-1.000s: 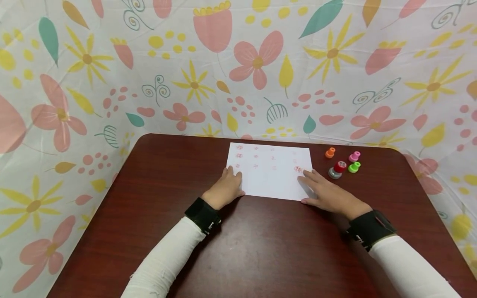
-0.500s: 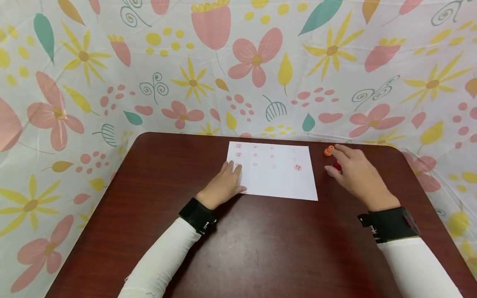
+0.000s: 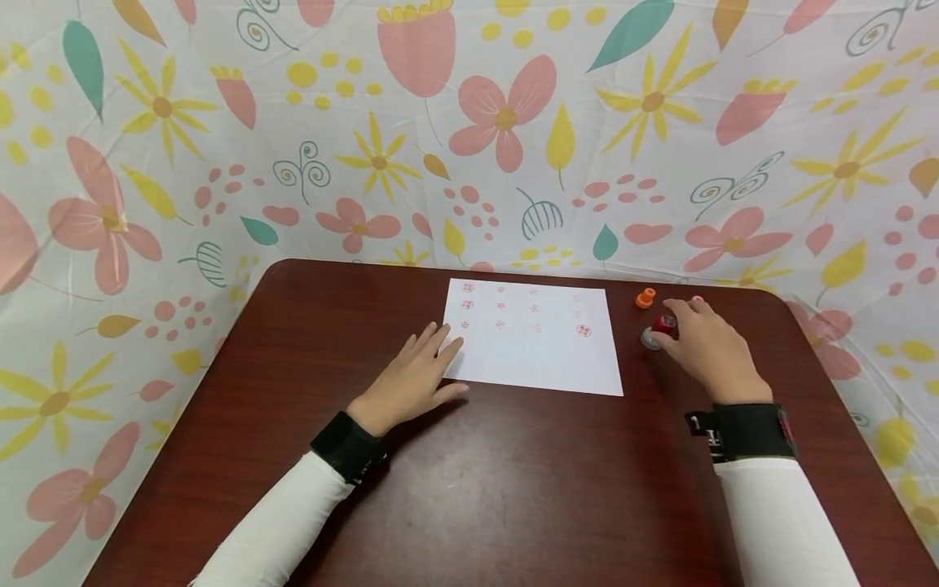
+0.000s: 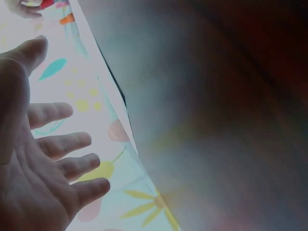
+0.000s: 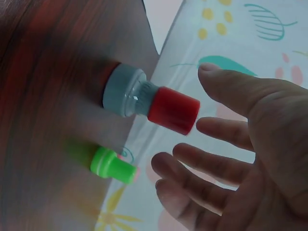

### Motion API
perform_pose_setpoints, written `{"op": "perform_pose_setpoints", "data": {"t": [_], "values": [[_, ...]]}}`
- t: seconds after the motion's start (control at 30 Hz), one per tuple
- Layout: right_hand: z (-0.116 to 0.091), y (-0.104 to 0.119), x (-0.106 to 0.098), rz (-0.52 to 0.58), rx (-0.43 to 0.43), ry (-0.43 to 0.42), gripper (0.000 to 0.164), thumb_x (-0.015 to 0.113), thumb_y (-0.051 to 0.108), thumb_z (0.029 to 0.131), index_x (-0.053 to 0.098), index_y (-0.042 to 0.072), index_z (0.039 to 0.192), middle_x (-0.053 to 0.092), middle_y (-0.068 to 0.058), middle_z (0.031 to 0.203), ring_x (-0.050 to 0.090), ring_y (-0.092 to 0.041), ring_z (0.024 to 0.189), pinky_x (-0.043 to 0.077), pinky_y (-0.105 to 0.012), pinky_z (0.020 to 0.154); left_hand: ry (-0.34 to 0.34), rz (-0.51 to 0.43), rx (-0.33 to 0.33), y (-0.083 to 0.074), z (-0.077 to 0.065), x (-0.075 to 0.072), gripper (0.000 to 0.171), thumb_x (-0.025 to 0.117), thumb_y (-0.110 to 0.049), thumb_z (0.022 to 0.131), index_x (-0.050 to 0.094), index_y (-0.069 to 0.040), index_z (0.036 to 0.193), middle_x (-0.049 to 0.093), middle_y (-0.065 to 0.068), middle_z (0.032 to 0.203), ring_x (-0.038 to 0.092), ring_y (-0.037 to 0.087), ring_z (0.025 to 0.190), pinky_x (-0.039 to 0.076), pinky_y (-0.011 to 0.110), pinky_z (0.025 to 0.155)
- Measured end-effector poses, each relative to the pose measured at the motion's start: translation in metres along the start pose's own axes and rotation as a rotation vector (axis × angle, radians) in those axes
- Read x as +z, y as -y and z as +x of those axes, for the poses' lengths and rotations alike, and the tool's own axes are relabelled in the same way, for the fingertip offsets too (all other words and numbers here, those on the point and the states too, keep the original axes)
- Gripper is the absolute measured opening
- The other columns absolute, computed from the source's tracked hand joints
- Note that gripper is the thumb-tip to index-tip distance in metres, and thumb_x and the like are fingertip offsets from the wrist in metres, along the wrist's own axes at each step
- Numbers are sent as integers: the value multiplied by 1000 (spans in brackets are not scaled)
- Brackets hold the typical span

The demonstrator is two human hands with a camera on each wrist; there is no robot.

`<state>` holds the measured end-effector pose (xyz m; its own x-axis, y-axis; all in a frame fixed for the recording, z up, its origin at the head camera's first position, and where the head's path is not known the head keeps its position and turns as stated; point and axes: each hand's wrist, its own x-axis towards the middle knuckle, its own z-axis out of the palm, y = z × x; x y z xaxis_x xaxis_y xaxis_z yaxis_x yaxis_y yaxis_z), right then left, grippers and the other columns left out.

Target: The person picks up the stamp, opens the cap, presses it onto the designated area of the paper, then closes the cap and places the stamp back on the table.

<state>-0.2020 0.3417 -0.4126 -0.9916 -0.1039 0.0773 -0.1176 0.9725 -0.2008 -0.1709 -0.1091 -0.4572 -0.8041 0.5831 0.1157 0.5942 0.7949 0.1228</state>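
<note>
A sheet of white paper [image 3: 535, 363] lies on the table, marked with several small red stamp prints. My left hand [image 3: 407, 379] is spread with its fingertips at the paper's left edge; its palm and separated fingers [image 4: 79, 191] show in the left wrist view. To the right of the sheet, a self-inking stamp with a red handle [image 5: 173, 110] and a grey body [image 5: 120, 91] stands upright. My right hand [image 3: 713, 350] reaches around the red handle, thumb on one side, fingers on the other. In the right wrist view, the index fingertip is right at the handle and the thumb is apart from it.
Beyond the red stamp is a small orange stamp [image 3: 645, 298]. A pink stamp [image 3: 698, 299] is partly behind my right hand. A green stamp [image 5: 115, 166] stands near the red one. A flower-patterned cloth [image 3: 440, 204] hangs behind the brown table [image 3: 499, 489].
My right hand has left the paper's right side and moved to the red stamp. The left hand has slid left, from on the paper to its left edge.
</note>
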Motion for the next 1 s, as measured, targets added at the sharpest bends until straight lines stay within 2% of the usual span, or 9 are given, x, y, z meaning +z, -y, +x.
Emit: {"op": "perform_pose_setpoints", "data": {"t": [0.13, 0.2, 0.37, 0.57, 0.77, 1.0], "values": [[4, -1, 5, 38, -18, 9, 60, 75, 25, 95, 51, -5, 141, 53, -37, 130, 58, -54, 106, 48, -76, 89, -23, 74, 34, 3, -7, -3, 75, 57, -58, 101, 44, -9, 156, 38, 23, 162, 36, 42, 151, 40, 60, 117], [7, -2, 9, 58, -41, 8, 55, 75, 21, 96, 54, -5, 139, 56, -36, 128, 58, -54, 107, 47, -75, 92, -27, 85, 39, 4, -9, -6, 76, 57, -59, 101, 44, -9, 156, 39, 23, 162, 37, 43, 151, 40, 60, 116], [12, -4, 17, 99, -89, 11, 39, 74, 10, 95, 60, -7, 128, 62, -33, 117, 62, -47, 101, 51, -70, 92, -16, 63, 14, 5, -11, -12, 77, 58, -59, 100, 45, -8, 156, 40, 24, 161, 36, 43, 151, 40, 59, 117], [13, -2, 20, 101, -90, 3, 31, 75, 3, 92, 62, -7, 119, 65, -30, 106, 62, -41, 91, 55, -65, 87, -19, 42, -11, 5, -10, -15, 76, 58, -58, 101, 45, -7, 155, 41, 24, 160, 36, 43, 151, 41, 59, 117], [5, 8, 13, 107, -116, -90, 31, 77, 1, 90, 62, -8, 116, 65, -30, 102, 61, -40, 88, 57, -63, 82, -68, 23, -34, 5, -9, -22, 69, 61, -51, 102, 49, -5, 152, 45, 25, 157, 39, 45, 149, 43, 57, 114], [-6, 39, -8, 151, -170, -236, 39, 82, 3, 87, 61, -9, 117, 65, -28, 98, 62, -40, 84, 56, -63, 79, -144, -41, -47, -1, -2, -32, 61, 66, -38, 102, 51, -1, 148, 49, 27, 153, 45, 46, 144, 41, 55, 117]]}}
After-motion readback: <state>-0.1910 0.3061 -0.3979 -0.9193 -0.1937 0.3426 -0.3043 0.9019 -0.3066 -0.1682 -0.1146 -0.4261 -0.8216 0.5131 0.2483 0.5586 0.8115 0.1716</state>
